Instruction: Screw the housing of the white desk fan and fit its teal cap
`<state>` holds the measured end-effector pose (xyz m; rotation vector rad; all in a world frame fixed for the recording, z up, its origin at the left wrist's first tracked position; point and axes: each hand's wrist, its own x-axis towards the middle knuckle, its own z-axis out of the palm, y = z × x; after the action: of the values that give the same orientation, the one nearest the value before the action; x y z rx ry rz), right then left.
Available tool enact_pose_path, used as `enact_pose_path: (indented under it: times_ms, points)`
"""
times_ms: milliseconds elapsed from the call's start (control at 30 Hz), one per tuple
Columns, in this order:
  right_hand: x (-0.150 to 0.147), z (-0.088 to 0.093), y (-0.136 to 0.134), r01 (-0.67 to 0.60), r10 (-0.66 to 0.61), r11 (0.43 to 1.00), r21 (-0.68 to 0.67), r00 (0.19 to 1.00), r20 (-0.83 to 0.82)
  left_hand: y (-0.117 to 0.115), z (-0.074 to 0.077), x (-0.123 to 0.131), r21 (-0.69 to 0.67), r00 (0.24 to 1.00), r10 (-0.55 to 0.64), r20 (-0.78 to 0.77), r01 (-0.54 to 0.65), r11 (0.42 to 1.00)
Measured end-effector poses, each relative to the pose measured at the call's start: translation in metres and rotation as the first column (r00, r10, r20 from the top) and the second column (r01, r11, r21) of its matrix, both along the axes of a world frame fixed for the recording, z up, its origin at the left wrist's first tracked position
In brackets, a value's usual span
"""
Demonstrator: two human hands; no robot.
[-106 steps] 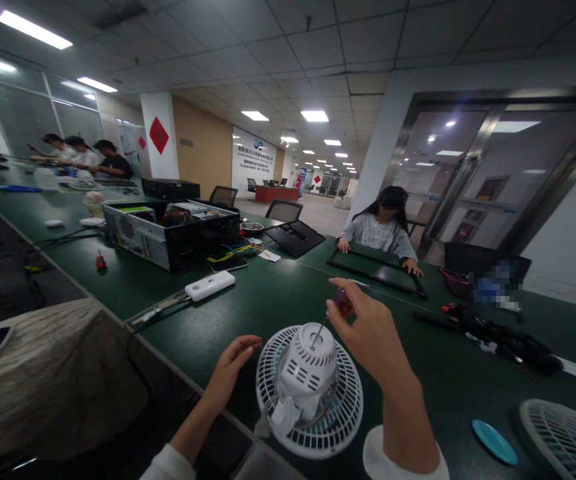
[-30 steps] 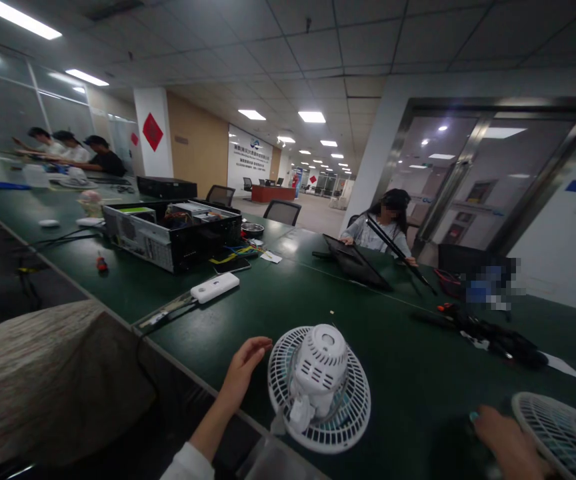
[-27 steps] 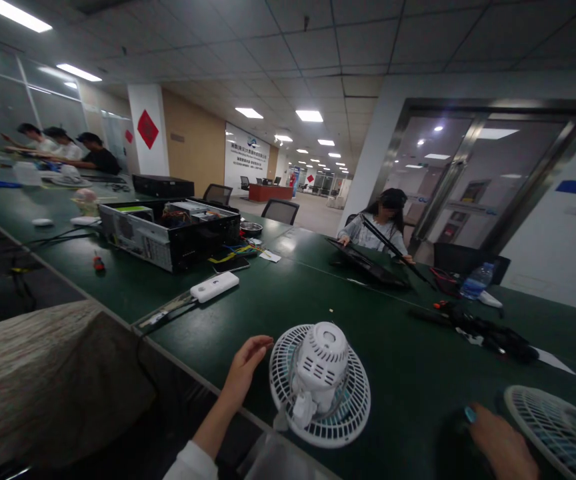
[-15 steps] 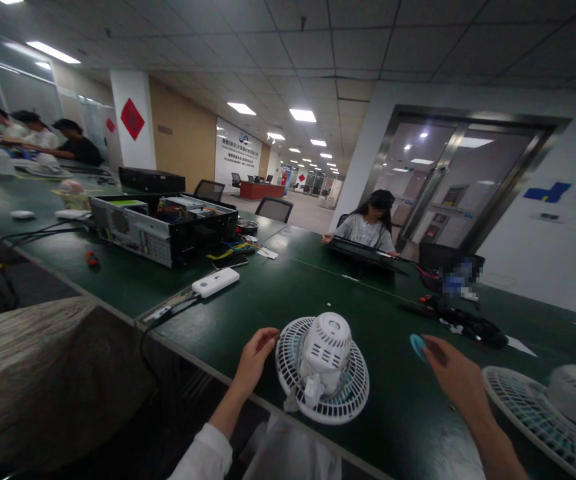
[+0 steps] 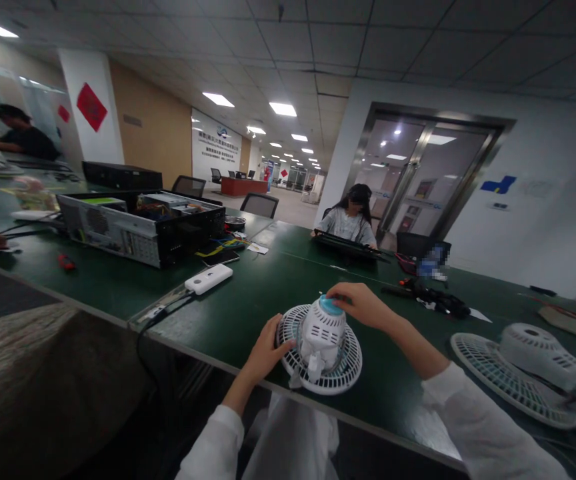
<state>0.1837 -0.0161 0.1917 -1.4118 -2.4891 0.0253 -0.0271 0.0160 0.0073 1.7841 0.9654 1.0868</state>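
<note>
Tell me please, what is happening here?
A person at a green workbench is handling a white desk fan that stands on its grille. The right hand is on a light-blue round cap on top of the fan's housing, and the left hand holds the housing's side. A second white fan lies to the right. Across the bench, a co-worker handles a dark flat frame.

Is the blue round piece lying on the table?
No, the blue round piece sits on top of the white fan, with the right hand touching it.
</note>
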Motion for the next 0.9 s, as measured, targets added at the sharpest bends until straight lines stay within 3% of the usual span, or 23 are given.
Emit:
enact_pose_path:
  times_ms: [200, 900]
  points:
    - [-0.002, 0.003, -0.003, 0.002, -0.002, 1.000, -0.014, 0.999, 0.034, -0.001, 0.001, 0.002, 0.052, 0.992, -0.020, -0.125, 0.027, 0.998]
    - [-0.006, 0.019, 0.003, -0.111, 0.133, 0.985, -0.132, 0.976, 0.173, -0.003, 0.001, 0.001, 0.045, 0.995, 0.003, -0.095, 0.001, 0.999]
